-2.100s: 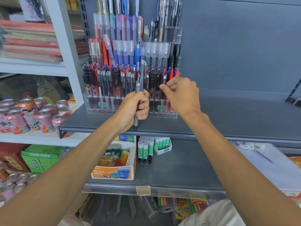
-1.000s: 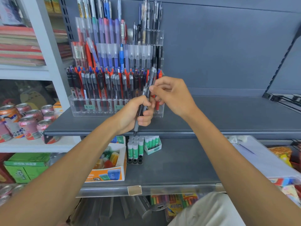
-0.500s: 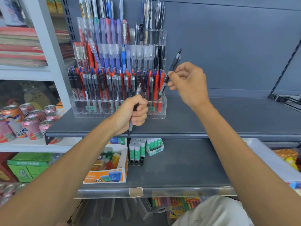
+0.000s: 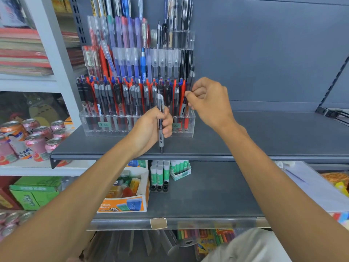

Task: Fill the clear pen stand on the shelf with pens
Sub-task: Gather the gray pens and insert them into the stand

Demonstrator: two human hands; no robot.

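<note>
The clear pen stand stood on the grey shelf, near its left end, tiered upward against the back panel. Its rows were crammed with red, black, blue and grey pens, and the topmost pens ran off the upper edge of the frame. Two small price labels on its front wall were too blurred to read.

At the right end of the front row, the right hand pinched a dark pen between thumb and fingertips, its lower part inside the stand. Whether its tip had reached the bottom could not be told, since the packed pens and the hand covered it.

The left hand was closed in a fist round another pen, held upright in front of the stand, tip down just above the shelf's front edge. The fist hid the middle of its barrel and part of the stand's front wall.

On the lower shelf stood green glue sticks and an orange-and-white box, partly hidden by the left forearm. Drink cans crowded the white shelving at left, cut off by the frame.
</note>
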